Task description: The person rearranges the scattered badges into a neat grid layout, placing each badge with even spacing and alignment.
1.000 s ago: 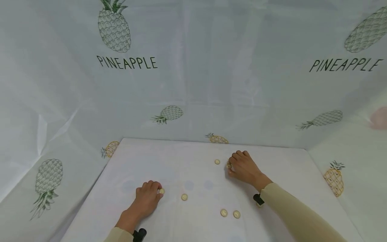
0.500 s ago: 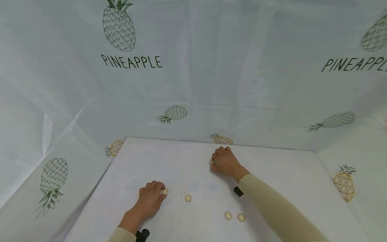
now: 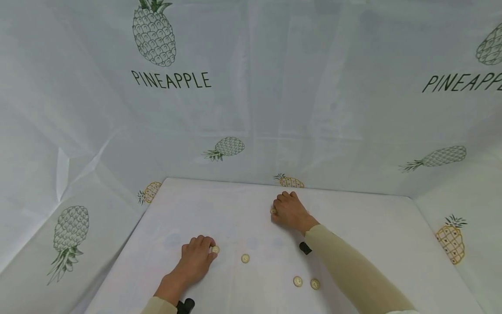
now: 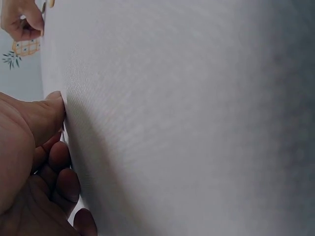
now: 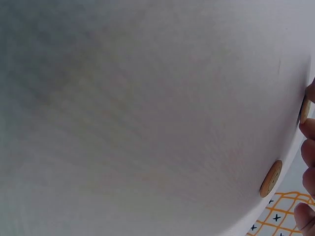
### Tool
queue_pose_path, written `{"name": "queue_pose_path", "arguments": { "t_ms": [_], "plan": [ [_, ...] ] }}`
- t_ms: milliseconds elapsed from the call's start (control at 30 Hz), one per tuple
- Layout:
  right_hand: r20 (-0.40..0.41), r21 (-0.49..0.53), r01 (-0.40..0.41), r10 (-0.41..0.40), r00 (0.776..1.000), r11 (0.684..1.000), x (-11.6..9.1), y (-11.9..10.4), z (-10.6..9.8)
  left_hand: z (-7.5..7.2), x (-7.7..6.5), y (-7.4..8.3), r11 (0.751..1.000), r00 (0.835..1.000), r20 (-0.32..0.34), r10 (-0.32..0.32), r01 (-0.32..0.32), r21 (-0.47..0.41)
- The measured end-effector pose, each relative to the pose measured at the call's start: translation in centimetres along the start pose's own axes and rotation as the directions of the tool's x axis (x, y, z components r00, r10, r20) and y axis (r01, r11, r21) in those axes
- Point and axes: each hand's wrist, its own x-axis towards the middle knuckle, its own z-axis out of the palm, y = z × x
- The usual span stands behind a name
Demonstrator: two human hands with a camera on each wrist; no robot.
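Note:
My left hand [image 3: 195, 258] rests on the white table and pinches a pale round wooden button [image 3: 215, 249] between thumb and index finger. In the left wrist view, the fingers of that left hand [image 4: 42, 147] hide this button. Farther back, my right hand [image 3: 290, 212] grips another wooden button [image 3: 273, 210] at its fingertips. The right wrist view shows the gripped button [image 5: 305, 109] standing close to the cloth at the right edge. Another button [image 5: 271, 179] lies near it on the table, mostly hidden behind my right hand in the head view.
One loose button [image 3: 245, 258] lies right of my left hand. Two more, a left one [image 3: 297, 281] and a right one [image 3: 315, 284], lie side by side nearer to me. Behind the table [image 3: 196, 196] hangs a pineapple-printed sheet [image 3: 306, 109].
My right hand has let go of one button, moved left and now holds the button that lay beside it. My left hand stays at its button. The head view has shifted slightly.

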Motion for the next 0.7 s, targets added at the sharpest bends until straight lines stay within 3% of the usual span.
{"name": "queue_pose_path", "arguments": {
  "t_ms": [233, 700],
  "plan": [
    [-0.006, 0.021, -0.007, 0.007, 1.000, 1.000, -0.16, -0.17, -0.15, -0.08, -0.01, -0.03, 1.000, 1.000, -0.006, 0.009, -0.009, 0.012],
    [-0.017, -0.044, 0.009, -0.010, 1.000, 0.999, 0.12, -0.48, -0.34, -0.43, -0.03, 0.16, 1.000, 1.000, 0.002, 0.008, -0.008, 0.019]
  ]
}}
